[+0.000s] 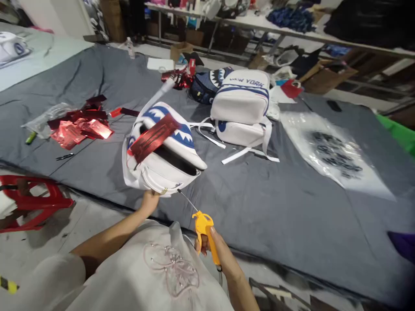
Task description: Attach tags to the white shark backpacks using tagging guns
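Note:
A white backpack (168, 171) with blue-and-white shark-tooth trim lies unzipped on the grey-covered table, its dark inside showing. Across its top rests a shiny red foil strip (155, 137). My left hand (150, 202) grips the near bottom edge of this backpack, its fingertips partly hidden by the fabric. In my right hand (216, 245) is an orange air blow gun (204, 223), my fingers wrapped around handle and lever. The gun's thin metal nozzle points up and left, its dark tip close to the backpack's near side. A hose runs down from the handle.
Stacked white backpacks (241, 103) and a dark blue shark-tooth bag (205, 86) stand behind. Left lie red foil packets (82, 127) and small thread snips (65, 157). A clear plastic bag with dark pieces (337, 151) lies right. A red stool (39, 203) stands by the table's edge.

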The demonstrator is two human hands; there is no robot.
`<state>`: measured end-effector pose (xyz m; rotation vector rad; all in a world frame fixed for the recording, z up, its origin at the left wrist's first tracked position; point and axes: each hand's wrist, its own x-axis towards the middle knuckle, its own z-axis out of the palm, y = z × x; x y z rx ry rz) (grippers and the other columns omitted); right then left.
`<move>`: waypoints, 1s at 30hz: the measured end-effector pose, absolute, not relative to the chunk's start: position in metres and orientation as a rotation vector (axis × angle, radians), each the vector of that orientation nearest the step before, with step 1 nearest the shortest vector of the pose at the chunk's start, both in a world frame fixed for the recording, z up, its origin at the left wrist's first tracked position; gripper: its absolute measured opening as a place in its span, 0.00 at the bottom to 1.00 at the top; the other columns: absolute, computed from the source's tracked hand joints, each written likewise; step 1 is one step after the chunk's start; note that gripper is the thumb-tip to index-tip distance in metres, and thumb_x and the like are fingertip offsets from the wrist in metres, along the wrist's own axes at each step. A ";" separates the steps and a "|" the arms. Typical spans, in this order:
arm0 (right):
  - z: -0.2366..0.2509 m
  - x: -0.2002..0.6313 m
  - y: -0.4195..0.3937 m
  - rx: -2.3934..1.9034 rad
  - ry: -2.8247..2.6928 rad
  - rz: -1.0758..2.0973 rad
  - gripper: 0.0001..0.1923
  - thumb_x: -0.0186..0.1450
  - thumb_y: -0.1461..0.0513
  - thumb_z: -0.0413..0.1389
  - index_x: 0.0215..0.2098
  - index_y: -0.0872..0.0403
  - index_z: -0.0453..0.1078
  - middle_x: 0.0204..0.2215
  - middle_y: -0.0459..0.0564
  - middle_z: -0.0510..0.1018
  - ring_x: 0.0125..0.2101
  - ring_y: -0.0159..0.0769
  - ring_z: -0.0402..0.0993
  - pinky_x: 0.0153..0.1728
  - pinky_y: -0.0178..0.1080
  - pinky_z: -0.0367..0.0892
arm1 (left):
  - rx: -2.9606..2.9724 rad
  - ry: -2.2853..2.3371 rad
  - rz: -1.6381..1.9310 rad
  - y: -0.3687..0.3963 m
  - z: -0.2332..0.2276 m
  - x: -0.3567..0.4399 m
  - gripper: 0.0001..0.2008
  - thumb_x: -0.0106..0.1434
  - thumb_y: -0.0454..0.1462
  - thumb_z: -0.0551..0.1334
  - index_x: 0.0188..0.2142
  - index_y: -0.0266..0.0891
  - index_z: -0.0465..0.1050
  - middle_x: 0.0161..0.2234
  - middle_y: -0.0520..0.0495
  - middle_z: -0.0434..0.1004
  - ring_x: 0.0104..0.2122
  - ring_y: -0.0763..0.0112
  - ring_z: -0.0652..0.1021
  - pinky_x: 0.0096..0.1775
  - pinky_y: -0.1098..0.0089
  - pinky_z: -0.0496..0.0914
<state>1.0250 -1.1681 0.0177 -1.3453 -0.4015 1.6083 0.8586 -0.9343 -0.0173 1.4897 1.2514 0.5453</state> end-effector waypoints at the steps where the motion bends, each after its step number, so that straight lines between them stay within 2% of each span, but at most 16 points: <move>1: 0.012 1.028 -1.164 -1.371 -0.399 1.618 0.35 0.65 0.33 0.42 0.36 0.54 0.70 0.22 0.49 0.74 0.24 0.38 0.70 0.26 0.38 0.56 | 1.530 1.202 0.439 -0.946 -0.015 0.850 0.15 0.46 0.46 0.69 0.30 0.39 0.78 0.31 0.41 0.83 0.37 0.53 0.82 0.41 0.57 0.76; 3: 0.000 1.033 -1.157 -1.462 -0.405 1.617 0.36 0.63 0.32 0.44 0.37 0.54 0.69 0.21 0.49 0.75 0.23 0.38 0.71 0.24 0.37 0.55 | 1.626 1.062 0.224 -0.963 -0.006 0.835 0.15 0.42 0.43 0.73 0.30 0.42 0.80 0.33 0.43 0.84 0.37 0.53 0.82 0.41 0.59 0.76; 4: -0.004 1.034 -1.154 -1.505 -0.424 1.620 0.36 0.62 0.32 0.44 0.37 0.54 0.68 0.21 0.48 0.75 0.22 0.38 0.71 0.24 0.37 0.55 | 1.656 1.003 0.150 -0.968 0.000 0.829 0.15 0.43 0.43 0.73 0.32 0.43 0.81 0.35 0.44 0.84 0.38 0.54 0.82 0.42 0.60 0.76; 6: -0.012 1.036 -1.150 -1.570 -0.483 1.628 0.36 0.61 0.31 0.44 0.35 0.54 0.67 0.22 0.49 0.76 0.23 0.38 0.72 0.25 0.37 0.56 | 1.710 0.952 0.094 -0.966 0.011 0.820 0.20 0.52 0.43 0.70 0.46 0.45 0.80 0.48 0.44 0.82 0.48 0.55 0.80 0.51 0.59 0.74; 8: -0.017 1.034 -1.146 -1.602 -0.529 1.648 0.37 0.61 0.30 0.44 0.32 0.53 0.66 0.22 0.50 0.76 0.23 0.39 0.72 0.26 0.38 0.57 | 1.929 0.999 0.106 -0.954 0.014 0.813 0.34 0.56 0.42 0.68 0.62 0.45 0.67 0.64 0.41 0.66 0.64 0.53 0.67 0.64 0.52 0.61; 9: -0.018 1.033 -1.144 -1.609 -0.544 1.659 0.37 0.60 0.29 0.43 0.31 0.53 0.66 0.22 0.50 0.76 0.24 0.40 0.72 0.26 0.39 0.58 | 2.094 1.036 0.103 -0.945 0.012 0.811 0.40 0.55 0.41 0.69 0.66 0.44 0.60 0.69 0.40 0.57 0.68 0.51 0.59 0.67 0.49 0.54; 10: -0.019 1.031 -1.143 -1.614 -0.554 1.667 0.37 0.60 0.29 0.43 0.31 0.53 0.66 0.23 0.50 0.76 0.25 0.41 0.73 0.27 0.39 0.58 | 2.262 1.065 0.088 -0.936 0.008 0.808 0.44 0.53 0.39 0.71 0.68 0.43 0.57 0.70 0.38 0.52 0.70 0.48 0.54 0.67 0.46 0.50; 11: -0.019 1.029 -1.143 -1.620 -0.558 1.668 0.37 0.60 0.29 0.43 0.31 0.53 0.66 0.23 0.51 0.76 0.26 0.42 0.73 0.28 0.40 0.59 | 2.403 1.085 0.067 -0.926 0.004 0.806 0.44 0.51 0.37 0.71 0.66 0.43 0.60 0.70 0.38 0.54 0.69 0.46 0.55 0.67 0.46 0.52; 12: -0.018 1.027 -1.143 -1.628 -0.558 1.658 0.38 0.60 0.29 0.43 0.32 0.53 0.67 0.24 0.51 0.76 0.27 0.43 0.73 0.30 0.41 0.60 | 2.490 1.109 0.057 -0.916 0.000 0.804 0.39 0.52 0.34 0.70 0.64 0.42 0.65 0.67 0.38 0.61 0.67 0.47 0.61 0.65 0.48 0.57; 14: -0.014 1.022 -1.144 -1.667 -0.539 1.574 0.37 0.61 0.29 0.42 0.31 0.52 0.68 0.25 0.52 0.76 0.28 0.44 0.73 0.33 0.44 0.62 | 2.505 1.181 0.108 -0.894 -0.003 0.806 0.27 0.54 0.29 0.63 0.55 0.42 0.74 0.56 0.42 0.77 0.57 0.54 0.75 0.58 0.58 0.69; 16: -0.007 1.016 -1.145 -1.736 -0.506 1.401 0.36 0.64 0.31 0.38 0.27 0.50 0.66 0.24 0.51 0.74 0.27 0.43 0.71 0.34 0.45 0.62 | 2.478 1.286 0.235 -0.869 0.006 0.813 0.22 0.59 0.28 0.57 0.51 0.41 0.77 0.47 0.43 0.83 0.46 0.59 0.82 0.48 0.63 0.73; 20: 0.009 1.010 -1.147 -1.853 -0.544 1.066 0.33 0.68 0.35 0.34 0.21 0.47 0.60 0.19 0.48 0.66 0.22 0.41 0.64 0.30 0.45 0.60 | 2.461 1.392 0.512 -0.814 0.039 0.839 0.17 0.65 0.35 0.55 0.48 0.41 0.79 0.40 0.44 0.84 0.38 0.62 0.82 0.39 0.67 0.72; 24: 0.014 1.008 -1.135 -1.909 -0.672 0.985 0.31 0.69 0.37 0.36 0.22 0.47 0.59 0.18 0.48 0.66 0.22 0.40 0.63 0.29 0.43 0.60 | 2.521 1.199 0.618 -0.786 0.054 0.864 0.13 0.64 0.38 0.57 0.41 0.41 0.80 0.34 0.46 0.84 0.33 0.66 0.81 0.34 0.71 0.69; 27: 0.010 1.016 -1.102 -2.050 -0.759 1.059 0.30 0.70 0.38 0.36 0.29 0.49 0.64 0.20 0.49 0.70 0.23 0.41 0.67 0.28 0.42 0.61 | 2.602 0.912 0.594 -0.789 0.050 0.884 0.14 0.61 0.37 0.55 0.37 0.40 0.80 0.33 0.46 0.84 0.34 0.65 0.81 0.36 0.69 0.71; 30: 0.002 1.033 -1.044 -2.305 -0.882 1.074 0.30 0.73 0.43 0.35 0.44 0.54 0.70 0.26 0.52 0.76 0.28 0.43 0.74 0.30 0.42 0.64 | 2.656 0.586 0.524 -0.807 0.049 0.905 0.14 0.60 0.38 0.55 0.36 0.41 0.80 0.32 0.46 0.84 0.33 0.64 0.81 0.36 0.67 0.72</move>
